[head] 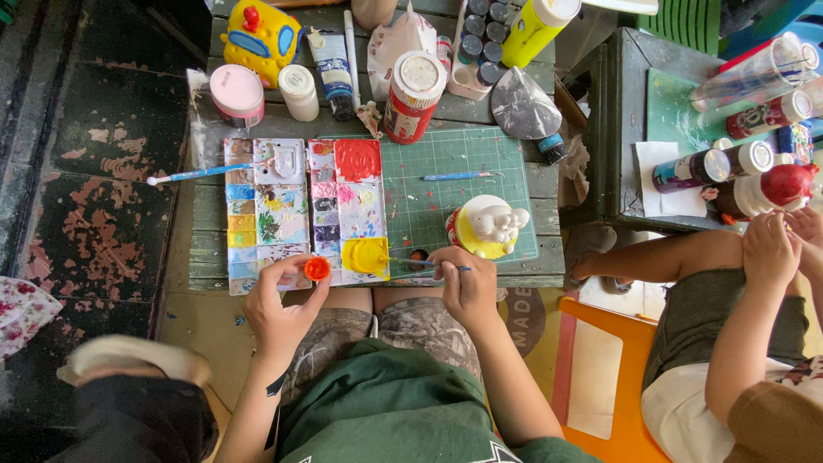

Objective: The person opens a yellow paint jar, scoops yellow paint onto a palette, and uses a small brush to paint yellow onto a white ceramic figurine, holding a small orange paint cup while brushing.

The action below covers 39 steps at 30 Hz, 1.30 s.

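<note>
My right hand (467, 279) grips a thin paintbrush (429, 265), tip at the yellow puddle on the palette (364, 255). My left hand (283, 296) pinches a small orange paint cap (317, 269). The figurine (487, 225) beside the brush shows yellow below, white above, so much looks unpainted.

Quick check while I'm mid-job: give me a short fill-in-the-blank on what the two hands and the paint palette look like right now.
1. The left hand holds a small round ____ cap.
2. The right hand holds a thin ____, its tip towards the palette.
3. The right hand is nearest the palette's big ____ patch of paint.
4. The white and yellow figurine stands on the ____ cutting mat.

Missing words: orange; paintbrush; yellow; green
</note>
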{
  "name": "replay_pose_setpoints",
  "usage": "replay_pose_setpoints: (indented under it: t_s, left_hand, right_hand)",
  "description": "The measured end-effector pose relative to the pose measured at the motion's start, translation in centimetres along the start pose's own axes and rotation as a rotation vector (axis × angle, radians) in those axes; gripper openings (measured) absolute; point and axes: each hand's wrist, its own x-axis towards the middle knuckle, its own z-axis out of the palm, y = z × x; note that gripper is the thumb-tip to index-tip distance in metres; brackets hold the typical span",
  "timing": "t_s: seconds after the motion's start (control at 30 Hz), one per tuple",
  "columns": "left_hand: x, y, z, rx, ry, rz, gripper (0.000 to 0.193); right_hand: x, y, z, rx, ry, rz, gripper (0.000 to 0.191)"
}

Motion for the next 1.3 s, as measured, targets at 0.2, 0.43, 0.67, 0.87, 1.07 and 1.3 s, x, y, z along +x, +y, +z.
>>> replay_pose_setpoints:
  t_s: [0.2,0.43,0.67,0.87,1.07,1.3]
  left_hand:
    - [-0.3,-0.5,0.0,-0.018,0.010,-0.028,0.045]
    - [-0.5,-0.5,-0.2,-0.034,0.000,-0.017,0.046]
    - [-0.1,-0.5,-0.2,-0.064,-0.003,-0.023,0.045]
    - [0.0,-0.5,-0.3,-0.074,-0.006,-0.014,0.044]
    - [0.0,-0.5,-0.2,-0.057,0.003,-0.011,0.043]
    - [0.1,-0.3,-0.4,-0.051,-0.012,-0.017,0.043]
  right_hand:
    - [0.0,0.1,0.0,0.058,-0.067,-0.081,0.014]
    - [0.8,0.1,0.4,0.012,-0.011,-0.057,0.015]
    - [1.3,-0.6,1.5,-0.056,-0.097,-0.212,0.013]
    - [1.2,-0.7,1.1,-0.040,-0.156,-0.168,0.009]
    - [2.0,-0.7,0.8,-0.059,-0.122,-0.133,0.017]
    - [2.4,-1.0,0.5,-0.022,-0.096,-0.094,0.013]
